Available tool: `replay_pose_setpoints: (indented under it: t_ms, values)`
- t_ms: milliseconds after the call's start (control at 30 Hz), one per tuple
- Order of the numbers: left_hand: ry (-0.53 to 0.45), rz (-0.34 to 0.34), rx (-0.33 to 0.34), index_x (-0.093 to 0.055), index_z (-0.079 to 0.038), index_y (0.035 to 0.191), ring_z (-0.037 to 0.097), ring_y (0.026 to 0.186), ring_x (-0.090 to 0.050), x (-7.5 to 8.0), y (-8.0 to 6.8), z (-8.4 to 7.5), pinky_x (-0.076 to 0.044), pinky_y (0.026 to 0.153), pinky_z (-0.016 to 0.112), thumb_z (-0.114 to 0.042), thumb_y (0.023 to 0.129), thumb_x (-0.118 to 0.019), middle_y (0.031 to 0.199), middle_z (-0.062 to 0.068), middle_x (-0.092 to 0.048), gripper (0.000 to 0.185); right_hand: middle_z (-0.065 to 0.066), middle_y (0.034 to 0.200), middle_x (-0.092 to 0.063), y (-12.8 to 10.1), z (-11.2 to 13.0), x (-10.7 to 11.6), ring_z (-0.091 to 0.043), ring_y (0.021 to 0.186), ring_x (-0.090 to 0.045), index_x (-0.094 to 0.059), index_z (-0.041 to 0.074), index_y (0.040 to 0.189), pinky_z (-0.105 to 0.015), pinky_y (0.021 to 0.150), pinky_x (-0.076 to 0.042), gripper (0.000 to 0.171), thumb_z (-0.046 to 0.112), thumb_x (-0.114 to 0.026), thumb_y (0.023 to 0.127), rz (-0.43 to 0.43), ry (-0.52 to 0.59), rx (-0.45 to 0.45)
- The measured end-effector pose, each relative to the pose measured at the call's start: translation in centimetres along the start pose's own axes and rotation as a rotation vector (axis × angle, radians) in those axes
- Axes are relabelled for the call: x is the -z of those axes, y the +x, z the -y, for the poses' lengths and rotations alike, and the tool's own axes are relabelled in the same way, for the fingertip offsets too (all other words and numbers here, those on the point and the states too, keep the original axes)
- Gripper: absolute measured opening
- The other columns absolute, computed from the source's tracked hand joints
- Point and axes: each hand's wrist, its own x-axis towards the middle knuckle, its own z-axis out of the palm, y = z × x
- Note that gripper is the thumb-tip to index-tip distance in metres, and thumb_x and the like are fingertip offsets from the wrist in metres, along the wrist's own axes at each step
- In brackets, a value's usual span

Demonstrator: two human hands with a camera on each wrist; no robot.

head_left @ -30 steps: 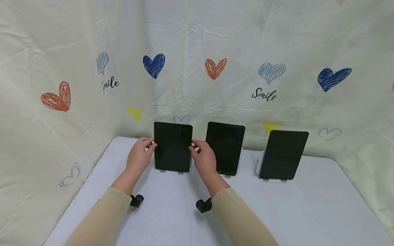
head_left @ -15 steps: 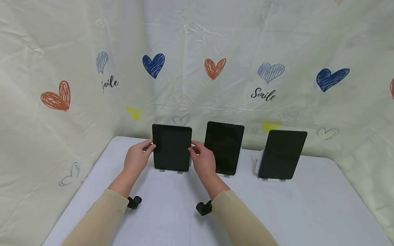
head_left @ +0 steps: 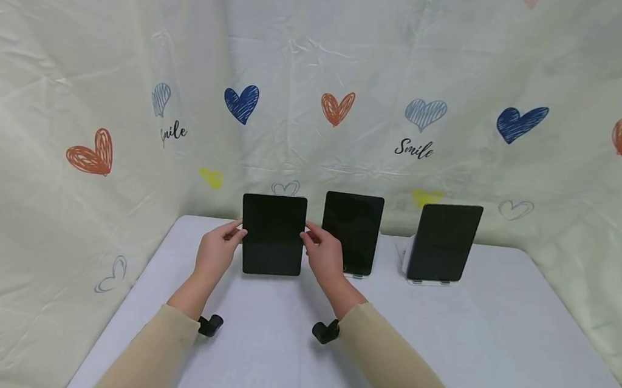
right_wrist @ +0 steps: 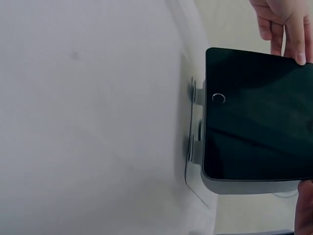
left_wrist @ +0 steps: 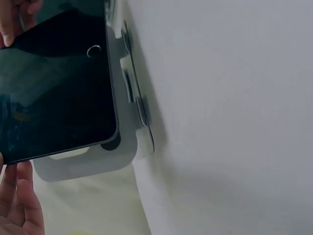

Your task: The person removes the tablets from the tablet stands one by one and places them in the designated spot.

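We pinch the left tablet (head_left: 272,235) by its sides with our left hand (head_left: 217,252) and right hand (head_left: 325,258) just above its stand (left_wrist: 128,128), so it could slip from our thin grip and bang down.

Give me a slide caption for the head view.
Both hands hold the left tablet beside two propped tablets.

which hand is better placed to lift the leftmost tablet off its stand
Neither alone, probably: the left hand pinches the leftmost tablet's left edge and the right hand its right edge, an even two-handed hold above the stand.
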Motion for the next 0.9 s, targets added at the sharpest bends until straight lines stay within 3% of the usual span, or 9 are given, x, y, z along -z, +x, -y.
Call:
replay_pose_setpoints:
  t_ms: [333, 533, 900]
  values:
    - [-0.065, 0.065, 0.085, -0.055, -0.031, 0.143, 0.028, 0.093, -0.068, 0.5, -2.1, -0.9, -0.048, 0.066, 0.031, -0.03, 0.098, -0.065, 0.099, 0.005, -0.068, 0.046, 0.0, 0.101, -0.065, -1.2, 0.1, 0.8, -0.025, 0.08, -0.063, -0.057, 0.037, 0.14, -0.031, 0.073, -0.055, 0.046, 0.023, -0.065, 0.097, 0.05, 0.104, -0.099]
    - [-0.04, 0.092, 0.119, -0.052, -0.032, 0.145, 0.026, 0.087, -0.064, 1.7, -3.2, -1.4, -0.045, 0.059, 0.029, -0.028, 0.098, -0.065, 0.096, 0.005, -0.066, 0.049, -0.002, 0.101, -0.066, -1.9, 0.3, 0.9, -0.033, 0.087, -0.065, -0.053, 0.033, 0.145, -0.032, 0.072, -0.057, 0.05, 0.021, -0.065, 0.098, 0.124, 0.119, -0.112]
    - [-0.01, 0.256, 0.199, -0.048, -0.023, 0.149, 0.032, 0.089, -0.065, 2.5, -4.5, -0.9, -0.048, 0.065, 0.031, -0.028, 0.097, -0.066, 0.089, 0.004, -0.066, 0.055, -0.007, 0.096, -0.066, -3.8, 0.2, 1.7, -0.033, 0.086, -0.065, -0.053, 0.026, 0.146, -0.032, 0.07, -0.057, 0.053, 0.01, -0.065, 0.096, 0.249, 0.164, -0.217]
